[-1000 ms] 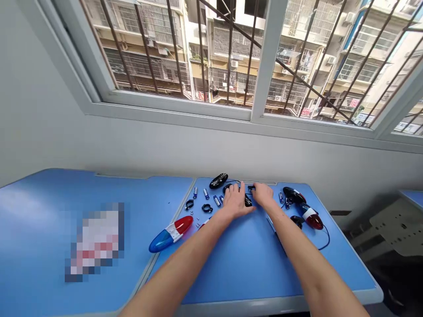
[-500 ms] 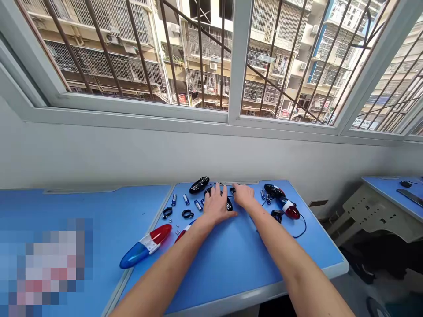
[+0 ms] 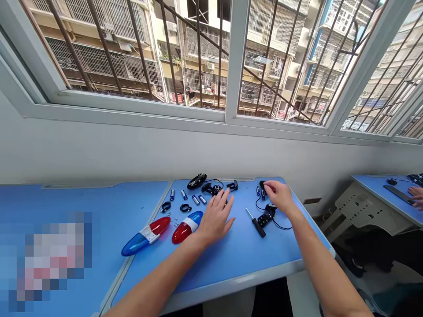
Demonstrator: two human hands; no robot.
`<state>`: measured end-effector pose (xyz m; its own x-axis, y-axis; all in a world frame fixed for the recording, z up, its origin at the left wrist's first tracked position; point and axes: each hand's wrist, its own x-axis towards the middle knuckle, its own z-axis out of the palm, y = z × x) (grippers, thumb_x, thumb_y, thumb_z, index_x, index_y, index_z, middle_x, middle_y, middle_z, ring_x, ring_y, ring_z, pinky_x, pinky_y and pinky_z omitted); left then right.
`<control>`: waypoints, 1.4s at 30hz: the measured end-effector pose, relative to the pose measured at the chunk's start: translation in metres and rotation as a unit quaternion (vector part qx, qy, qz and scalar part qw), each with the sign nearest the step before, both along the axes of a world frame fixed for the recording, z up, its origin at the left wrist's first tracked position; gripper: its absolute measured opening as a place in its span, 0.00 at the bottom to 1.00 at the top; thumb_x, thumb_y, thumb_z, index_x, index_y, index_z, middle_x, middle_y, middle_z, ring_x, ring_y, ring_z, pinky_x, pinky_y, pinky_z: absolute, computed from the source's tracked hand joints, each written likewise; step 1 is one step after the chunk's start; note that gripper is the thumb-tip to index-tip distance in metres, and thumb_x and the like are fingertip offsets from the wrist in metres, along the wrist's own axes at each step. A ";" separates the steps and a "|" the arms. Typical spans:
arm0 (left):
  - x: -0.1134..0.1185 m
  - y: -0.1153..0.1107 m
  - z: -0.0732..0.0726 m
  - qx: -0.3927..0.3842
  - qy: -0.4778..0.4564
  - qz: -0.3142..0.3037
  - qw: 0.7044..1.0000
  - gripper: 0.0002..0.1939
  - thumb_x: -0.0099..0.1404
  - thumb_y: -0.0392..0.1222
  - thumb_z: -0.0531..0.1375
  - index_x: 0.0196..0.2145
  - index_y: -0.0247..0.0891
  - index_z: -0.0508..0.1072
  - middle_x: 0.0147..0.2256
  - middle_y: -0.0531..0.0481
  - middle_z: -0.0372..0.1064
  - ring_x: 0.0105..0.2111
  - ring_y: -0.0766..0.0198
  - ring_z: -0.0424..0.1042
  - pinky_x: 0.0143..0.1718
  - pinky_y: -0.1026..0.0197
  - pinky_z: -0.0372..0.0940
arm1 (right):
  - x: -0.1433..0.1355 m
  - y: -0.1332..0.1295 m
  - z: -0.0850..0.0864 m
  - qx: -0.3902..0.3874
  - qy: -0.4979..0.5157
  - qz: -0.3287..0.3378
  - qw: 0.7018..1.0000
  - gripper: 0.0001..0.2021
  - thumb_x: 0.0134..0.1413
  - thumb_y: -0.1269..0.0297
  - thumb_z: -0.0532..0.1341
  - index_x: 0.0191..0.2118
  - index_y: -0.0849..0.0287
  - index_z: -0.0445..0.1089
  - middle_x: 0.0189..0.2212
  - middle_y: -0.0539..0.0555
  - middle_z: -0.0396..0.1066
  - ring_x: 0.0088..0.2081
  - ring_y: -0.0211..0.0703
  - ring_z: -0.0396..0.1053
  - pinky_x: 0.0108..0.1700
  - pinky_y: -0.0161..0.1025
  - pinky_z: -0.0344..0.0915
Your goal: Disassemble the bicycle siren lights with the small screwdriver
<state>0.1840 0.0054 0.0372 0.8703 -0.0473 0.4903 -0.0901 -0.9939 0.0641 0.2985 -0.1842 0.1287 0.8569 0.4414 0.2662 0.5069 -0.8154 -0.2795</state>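
Observation:
My left hand [image 3: 216, 216] is open with fingers spread, hovering over or resting on black parts [image 3: 216, 189] near the middle of the blue table; its fingers hide some of them. To the right, my right hand [image 3: 280, 196] has its fingers pinched at a small black piece [image 3: 262, 185]; what exactly they hold is hidden. Below it lie a black part with a cable [image 3: 266, 217] and a screwdriver [image 3: 258, 227]. Left of my left hand are two red, white and blue shells, one nearer [image 3: 187, 227] and one farther left [image 3: 146, 237].
Several blue batteries [image 3: 195, 200], two black ring clamps [image 3: 185, 208] and tiny screws [image 3: 176, 223] lie left of centre. A glossy black shell [image 3: 197, 181] and a black bracket [image 3: 232, 185] sit toward the wall. Another person's hand [image 3: 417, 196] is by a keyboard [image 3: 398, 194] on the far-right table.
My right hand has left the black bracket and moved right to the cable parts, uncovering the screwdriver. My left hand has drawn slightly back toward me. Another person's hand has appeared at far right.

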 end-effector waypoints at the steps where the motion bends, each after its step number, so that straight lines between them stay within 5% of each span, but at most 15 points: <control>1: -0.009 -0.003 -0.005 0.002 -0.004 -0.017 1.000 0.28 0.62 0.41 0.55 0.59 0.34 0.59 0.62 0.36 0.49 0.63 0.44 0.45 0.60 0.44 0.49 | -0.003 -0.014 -0.007 0.009 0.000 -0.001 1.000 0.15 0.61 0.64 0.49 0.45 0.52 0.73 0.40 0.50 0.75 0.41 0.41 0.72 0.42 0.34 0.65; 7: -0.057 -0.017 -0.028 -0.009 0.004 -0.079 0.997 0.21 0.63 0.36 0.51 0.53 0.36 0.66 0.60 0.39 0.55 0.61 0.45 0.51 0.55 0.42 0.58 | -0.023 -0.074 -0.077 0.027 0.008 -0.035 0.999 0.16 0.60 0.63 0.49 0.45 0.54 0.72 0.40 0.53 0.75 0.37 0.43 0.73 0.37 0.36 0.66; 13: -0.067 -0.019 -0.038 -0.047 0.034 -0.094 0.994 0.19 0.62 0.37 0.53 0.51 0.37 0.69 0.58 0.40 0.60 0.59 0.46 0.57 0.54 0.45 0.62 | -0.020 -0.078 -0.117 0.004 0.012 -0.038 0.999 0.14 0.59 0.63 0.51 0.46 0.55 0.70 0.43 0.55 0.73 0.41 0.46 0.71 0.37 0.38 0.65; 21: -0.067 -0.014 -0.041 -0.071 0.026 -0.076 0.994 0.14 0.63 0.39 0.53 0.43 0.37 0.74 0.50 0.39 0.68 0.52 0.48 0.66 0.51 0.47 0.66 | -0.024 -0.067 -0.108 -0.019 0.000 -0.005 1.000 0.15 0.61 0.64 0.50 0.48 0.56 0.69 0.45 0.55 0.71 0.44 0.45 0.69 0.42 0.38 0.64; 27: -0.068 -0.017 -0.032 -0.074 0.036 -0.072 0.994 0.13 0.62 0.39 0.53 0.42 0.38 0.74 0.50 0.40 0.69 0.51 0.48 0.67 0.50 0.46 0.67 | -0.030 -0.051 -0.096 -0.042 0.019 0.072 0.996 0.19 0.54 0.63 0.58 0.53 0.56 0.66 0.48 0.56 0.67 0.49 0.46 0.65 0.42 0.37 0.64; 37: -0.069 -0.019 -0.033 -0.100 0.038 -0.068 0.992 0.13 0.61 0.39 0.53 0.41 0.39 0.74 0.49 0.40 0.69 0.50 0.49 0.68 0.50 0.47 0.67 | -0.033 -0.050 -0.087 -0.034 0.030 0.086 0.995 0.12 0.54 0.70 0.56 0.42 0.53 0.73 0.42 0.53 0.70 0.45 0.45 0.67 0.40 0.36 0.63; 42: -0.068 -0.019 -0.035 -0.099 0.043 -0.070 0.992 0.13 0.62 0.39 0.53 0.42 0.39 0.74 0.49 0.41 0.69 0.50 0.50 0.67 0.51 0.47 0.66 | -0.030 -0.061 -0.081 -0.010 0.041 0.091 0.995 0.11 0.56 0.64 0.54 0.38 0.54 0.74 0.33 0.51 0.74 0.34 0.43 0.69 0.35 0.36 0.62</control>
